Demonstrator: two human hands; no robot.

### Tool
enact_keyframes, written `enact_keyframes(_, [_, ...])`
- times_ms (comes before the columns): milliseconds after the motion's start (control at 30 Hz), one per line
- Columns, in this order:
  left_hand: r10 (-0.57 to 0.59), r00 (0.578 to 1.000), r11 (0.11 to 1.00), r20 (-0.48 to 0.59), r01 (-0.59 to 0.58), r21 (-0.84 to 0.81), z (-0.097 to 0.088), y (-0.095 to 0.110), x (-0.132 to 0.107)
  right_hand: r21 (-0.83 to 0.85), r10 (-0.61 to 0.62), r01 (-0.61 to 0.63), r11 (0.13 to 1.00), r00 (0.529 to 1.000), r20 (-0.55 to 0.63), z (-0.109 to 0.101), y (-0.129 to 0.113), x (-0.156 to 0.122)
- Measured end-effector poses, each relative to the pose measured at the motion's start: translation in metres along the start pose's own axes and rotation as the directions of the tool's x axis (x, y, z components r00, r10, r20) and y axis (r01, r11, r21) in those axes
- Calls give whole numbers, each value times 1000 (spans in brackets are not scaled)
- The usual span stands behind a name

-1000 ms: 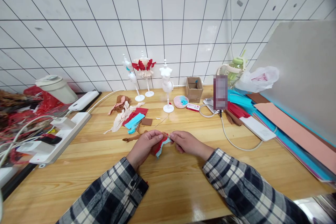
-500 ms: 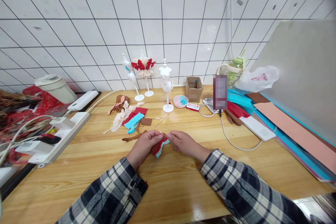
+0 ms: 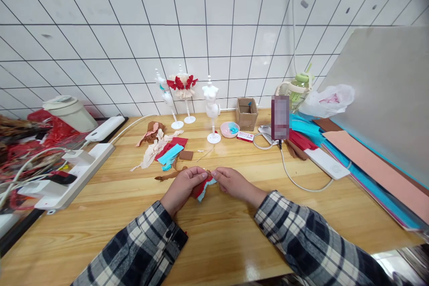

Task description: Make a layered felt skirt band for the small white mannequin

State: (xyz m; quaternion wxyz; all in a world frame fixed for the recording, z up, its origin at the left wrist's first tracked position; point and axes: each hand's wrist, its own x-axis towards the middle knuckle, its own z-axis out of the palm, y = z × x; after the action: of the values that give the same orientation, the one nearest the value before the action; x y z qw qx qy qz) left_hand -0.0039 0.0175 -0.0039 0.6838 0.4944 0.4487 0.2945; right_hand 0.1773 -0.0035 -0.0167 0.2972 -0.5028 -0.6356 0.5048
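Note:
My left hand (image 3: 182,188) is closed in a pinch on a small layered piece of crepe paper (image 3: 203,189) in brown, red and light blue. The piece hangs below the fingertips, its pale blue edge ruffled. My right hand (image 3: 236,184) is closed too, thumb and forefinger pressed together at the piece's upper right edge. What lies right between the fingertips is too small to make out. Just beyond my hands are a brown twisted strip (image 3: 167,176), a blue strip (image 3: 170,154), red paper (image 3: 178,144), cream scraps (image 3: 152,154) and a small brown rectangle (image 3: 186,155).
Three small white mannequins stand near the wall; one (image 3: 182,90) wears a cream and red ruffle. Right of them are a pink bowl (image 3: 225,135), a cardboard box (image 3: 247,121) and a phone (image 3: 280,118) with a cable. A power strip (image 3: 80,178) lies left, paper sheets (image 3: 378,165) right.
Hands and layered paper keep nearly the same pose. The whole view has shifted very slightly, with no object newly picked up or let go.

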Motion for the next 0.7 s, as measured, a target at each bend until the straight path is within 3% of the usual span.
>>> enact_keyframes(500, [5, 1000, 1000, 24, -5, -25, -4, -6, 3, 73, 23, -26, 997, 999, 46, 0, -2, -1])
enact_keyframes(700, [2, 999, 982, -43, -10, -187, 0, -2, 1, 229, 92, -93, 969, 996, 16, -5, -7, -4])
